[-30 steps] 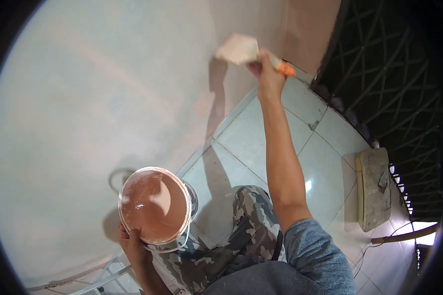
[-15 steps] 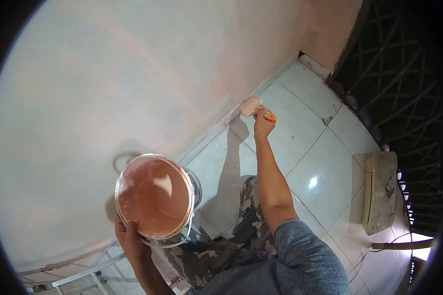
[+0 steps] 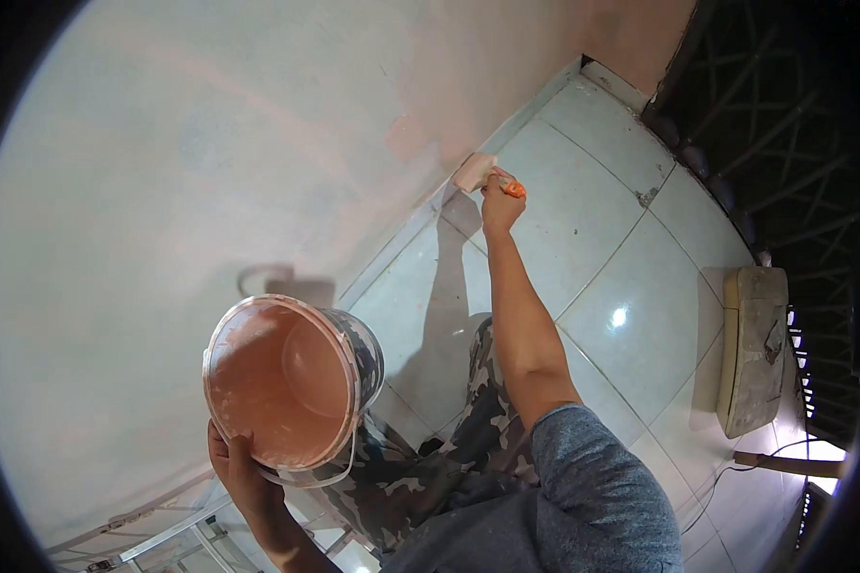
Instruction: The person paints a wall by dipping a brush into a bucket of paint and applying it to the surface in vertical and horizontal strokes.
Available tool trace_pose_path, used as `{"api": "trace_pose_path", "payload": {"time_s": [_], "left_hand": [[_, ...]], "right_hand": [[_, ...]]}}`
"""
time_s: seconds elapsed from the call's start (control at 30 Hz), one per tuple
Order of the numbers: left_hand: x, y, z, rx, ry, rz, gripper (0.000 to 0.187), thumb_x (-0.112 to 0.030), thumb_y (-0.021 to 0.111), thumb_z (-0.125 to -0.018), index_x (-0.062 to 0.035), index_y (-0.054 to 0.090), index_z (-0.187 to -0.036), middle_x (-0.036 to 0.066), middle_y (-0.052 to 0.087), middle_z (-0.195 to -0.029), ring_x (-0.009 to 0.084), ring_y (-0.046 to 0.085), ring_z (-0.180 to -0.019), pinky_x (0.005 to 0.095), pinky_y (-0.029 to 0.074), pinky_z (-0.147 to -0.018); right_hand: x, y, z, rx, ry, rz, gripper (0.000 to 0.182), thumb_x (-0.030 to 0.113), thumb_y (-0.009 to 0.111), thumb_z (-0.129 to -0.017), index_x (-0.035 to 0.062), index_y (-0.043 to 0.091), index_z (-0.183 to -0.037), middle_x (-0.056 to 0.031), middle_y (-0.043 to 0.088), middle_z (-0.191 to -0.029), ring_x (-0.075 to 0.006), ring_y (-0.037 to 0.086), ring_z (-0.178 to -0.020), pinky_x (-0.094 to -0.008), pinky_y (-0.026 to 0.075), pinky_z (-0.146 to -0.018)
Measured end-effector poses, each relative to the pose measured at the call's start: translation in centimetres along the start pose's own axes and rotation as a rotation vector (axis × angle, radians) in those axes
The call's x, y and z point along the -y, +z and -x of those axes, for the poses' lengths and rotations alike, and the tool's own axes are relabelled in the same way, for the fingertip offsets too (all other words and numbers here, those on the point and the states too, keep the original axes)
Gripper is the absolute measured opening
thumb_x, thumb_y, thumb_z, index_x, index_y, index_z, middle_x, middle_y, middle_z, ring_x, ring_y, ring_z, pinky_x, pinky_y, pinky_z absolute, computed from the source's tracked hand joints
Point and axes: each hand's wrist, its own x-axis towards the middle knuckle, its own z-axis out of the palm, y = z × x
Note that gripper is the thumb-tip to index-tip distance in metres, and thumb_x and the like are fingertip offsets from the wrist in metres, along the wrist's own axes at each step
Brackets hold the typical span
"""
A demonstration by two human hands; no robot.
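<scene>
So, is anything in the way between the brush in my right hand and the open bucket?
Nothing visible stands between the brush and the bucket. Your camouflage-clad knee sits off to the right of that line. At the bucket's mouth, only your left hand grips the near rim.

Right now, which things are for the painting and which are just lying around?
For the painting:
brush, in the right hand
bucket with pink paint inside, in the left hand
wall

Just lying about, it seems:
dirty block on the floor
brown bar near it
</scene>
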Motion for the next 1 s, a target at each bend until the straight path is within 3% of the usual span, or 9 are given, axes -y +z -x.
{"api": "trace_pose_path", "payload": {"time_s": [0.37, 0.43, 0.57, 0.67, 0.8, 1.0], "left_hand": [[-0.4, 0.5, 0.4, -0.005, -0.002, 0.018, 0.036, -0.005, 0.053, -0.08, 0.0038, 0.05, -0.115, 0.014, 0.061, -0.109, 0.018, 0.061, -0.096, 0.0313, 0.049, -0.088], [-0.3, 0.3, 0.5, -0.013, -0.009, 0.029, 0.036, -0.004, 0.053, -0.08, 0.0039, 0.05, -0.115, 0.014, 0.061, -0.109, 0.0181, 0.061, -0.096, 0.0312, 0.049, -0.088], [0.0, -0.4, 0.3, -0.002, -0.015, 0.024, 0.037, -0.004, 0.052, -0.08, 0.0038, 0.05, -0.116, 0.014, 0.061, -0.11, 0.0183, 0.061, -0.096, 0.0313, 0.049, -0.088], [0.3, -0.4, 0.2, 0.017, -0.019, 0.041, 0.038, -0.004, 0.053, -0.079, 0.0038, 0.049, -0.117, 0.014, 0.06, -0.111, 0.0182, 0.061, -0.097, 0.0313, 0.049, -0.089], [0.5, -0.5, 0.2, -0.007, -0.015, 0.06, 0.038, -0.003, 0.052, -0.079, 0.004, 0.049, -0.117, 0.015, 0.06, -0.112, 0.0185, 0.061, -0.098, 0.0312, 0.048, -0.09], [0.3, -0.5, 0.2, -0.003, -0.013, 0.02, 0.037, -0.004, 0.051, -0.08, 0.0042, 0.049, -0.116, 0.015, 0.06, -0.111, 0.0183, 0.061, -0.097, 0.0313, 0.048, -0.089]], "right_hand": [[2.7, 2.5, 2.8, 0.062, 0.004, 0.095, 0.018, 0.013, 0.066, -0.083, 0.0018, 0.071, -0.095, -0.007, 0.066, -0.074, -0.0131, 0.061, -0.064, -0.0266, 0.05, -0.062], [7.3, 3.7, 4.4, 0.154, 0.032, -0.11, 0.019, 0.013, 0.065, -0.084, -0.0014, 0.07, -0.094, -0.0077, 0.066, -0.078, -0.0128, 0.062, -0.068, -0.0271, 0.052, -0.065], [16.5, 5.7, 5.0, 0.305, -0.107, -0.284, 0.024, 0.011, 0.065, -0.085, -0.0072, 0.065, -0.099, -0.0114, 0.065, -0.093, -0.016, 0.064, -0.08, -0.0306, 0.058, -0.075], [22.7, 5.5, 5.3, 0.407, -0.076, -0.451, 0.024, 0.01, 0.064, -0.086, -0.0086, 0.062, -0.102, -0.0126, 0.064, -0.095, -0.0184, 0.065, -0.08, -0.0327, 0.059, -0.076], [20.8, 3.6, 2.8, 0.369, -0.056, -0.44, 0.023, 0.008, 0.062, -0.087, -0.009, 0.061, -0.102, -0.0135, 0.064, -0.096, -0.0194, 0.065, -0.08, -0.035, 0.059, -0.076], [7.2, -0.2, -1.0, 0.154, 0.025, -0.187, 0.022, 0.008, 0.061, -0.087, -0.0055, 0.063, -0.104, -0.0132, 0.064, -0.095, -0.0179, 0.065, -0.079, -0.0325, 0.059, -0.073]]}}
